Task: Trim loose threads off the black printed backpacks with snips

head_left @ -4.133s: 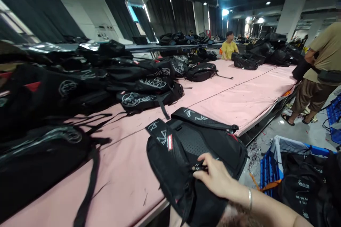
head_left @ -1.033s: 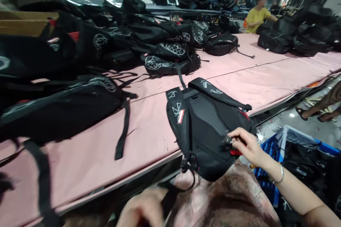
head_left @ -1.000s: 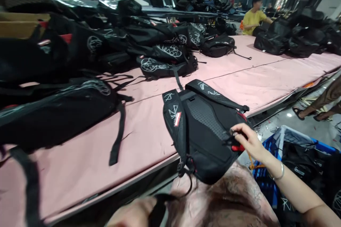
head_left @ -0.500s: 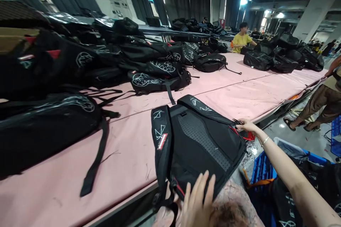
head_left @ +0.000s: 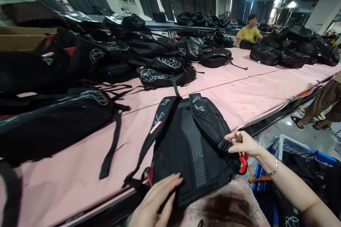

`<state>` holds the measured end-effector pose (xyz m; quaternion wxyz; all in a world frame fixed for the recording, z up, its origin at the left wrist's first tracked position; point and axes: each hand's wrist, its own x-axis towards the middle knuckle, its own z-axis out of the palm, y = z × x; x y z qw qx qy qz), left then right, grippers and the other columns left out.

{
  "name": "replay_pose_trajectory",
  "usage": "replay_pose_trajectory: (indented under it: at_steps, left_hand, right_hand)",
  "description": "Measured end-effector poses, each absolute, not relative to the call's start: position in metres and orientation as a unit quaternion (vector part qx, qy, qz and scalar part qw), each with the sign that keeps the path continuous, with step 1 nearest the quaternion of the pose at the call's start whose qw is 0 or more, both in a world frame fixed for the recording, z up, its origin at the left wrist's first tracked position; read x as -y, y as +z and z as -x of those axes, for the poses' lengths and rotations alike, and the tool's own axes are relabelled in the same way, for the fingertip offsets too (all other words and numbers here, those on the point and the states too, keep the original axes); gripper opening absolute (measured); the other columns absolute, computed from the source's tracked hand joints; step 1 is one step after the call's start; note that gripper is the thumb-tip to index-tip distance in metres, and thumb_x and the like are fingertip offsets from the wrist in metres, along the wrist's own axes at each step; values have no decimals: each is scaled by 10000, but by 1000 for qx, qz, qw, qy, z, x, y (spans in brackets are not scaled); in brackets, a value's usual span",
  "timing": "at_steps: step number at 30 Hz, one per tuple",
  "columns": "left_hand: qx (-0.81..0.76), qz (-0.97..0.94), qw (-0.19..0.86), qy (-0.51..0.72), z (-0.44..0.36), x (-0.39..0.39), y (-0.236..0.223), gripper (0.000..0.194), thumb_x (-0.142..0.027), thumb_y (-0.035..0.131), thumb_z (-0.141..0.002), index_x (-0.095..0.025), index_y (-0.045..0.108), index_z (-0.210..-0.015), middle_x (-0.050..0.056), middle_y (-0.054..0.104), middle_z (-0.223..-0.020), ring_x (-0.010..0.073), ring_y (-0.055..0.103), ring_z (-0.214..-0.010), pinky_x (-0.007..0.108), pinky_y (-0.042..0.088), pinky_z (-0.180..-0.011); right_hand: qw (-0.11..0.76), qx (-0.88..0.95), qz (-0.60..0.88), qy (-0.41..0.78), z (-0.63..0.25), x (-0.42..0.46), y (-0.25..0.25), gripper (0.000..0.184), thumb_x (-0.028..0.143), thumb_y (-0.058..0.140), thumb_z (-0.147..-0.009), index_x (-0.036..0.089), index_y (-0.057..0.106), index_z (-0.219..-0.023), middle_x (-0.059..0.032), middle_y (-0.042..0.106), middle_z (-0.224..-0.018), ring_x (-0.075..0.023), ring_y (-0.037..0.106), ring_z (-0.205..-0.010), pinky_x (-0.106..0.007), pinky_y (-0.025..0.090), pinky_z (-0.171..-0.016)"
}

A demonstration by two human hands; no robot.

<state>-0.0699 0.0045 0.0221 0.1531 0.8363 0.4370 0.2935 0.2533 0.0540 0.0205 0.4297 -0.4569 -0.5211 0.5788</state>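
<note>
A black backpack lies back side up at the near edge of the pink table, its two shoulder straps with white scribbles pointing away from me. My right hand pinches the lower end of the right shoulder strap by its buckle. My left hand rests flat on the bag's near bottom edge, fingers stretched out. A red tag hangs at the bag's right side, under my right hand.
Several black backpacks are piled along the table's left and far side. A person in a yellow shirt sits at the far end. Another person's legs stand at the right. A blue crate with black bags sits on the floor.
The backpack has turned so that its straps point straight away from me. My right hand has moved from the bag's far right corner onto the strap end. My left hand has slid along the bottom edge.
</note>
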Motion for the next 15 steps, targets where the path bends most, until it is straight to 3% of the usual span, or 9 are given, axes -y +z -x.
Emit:
replay_pose_trajectory:
  at_steps: [2, 8, 11, 15]
  left_hand:
    - [-451, -792, 212, 354, 48, -8, 34, 299, -232, 540, -787, -285, 599, -1075, 23, 644, -1093, 182, 608, -996, 299, 496, -883]
    - [-439, -721, 303, 442, -12, -21, 33, 452, -298, 641, -730, -283, 553, -1174, 86, 445, -1332, 209, 575, -1030, 363, 494, -880]
    - [-422, -711, 310, 470, -21, -25, 27, 283, -272, 629, -743, -266, 655, -1025, 78, 556, -1212, 200, 581, -1004, 359, 476, -887]
    - [-452, -641, 346, 515, -24, -29, 25, 123, -243, 580, -776, -216, 701, -773, 48, 684, -880, 171, 627, -855, 320, 494, -824]
  right_hand:
    - [417, 525, 456, 585, -224, -45, 20, 464, 359, 794, -525, 129, 653, -903, 105, 339, -492, -38, 274, -452, -195, 245, -463]
    - [424, 505, 444, 607, -195, -25, 9, 450, 383, 779, -549, 136, 636, -896, 110, 283, -490, -41, 226, -461, -204, 177, -466]
    - [413, 515, 457, 596, -196, -22, 7, 450, 399, 774, -547, 136, 632, -884, 105, 283, -498, -45, 221, -471, -205, 176, -466]
    - [400, 538, 472, 573, -189, -21, 7, 426, 403, 761, -566, 137, 626, -870, 87, 357, -528, -48, 256, -477, -205, 217, -461]
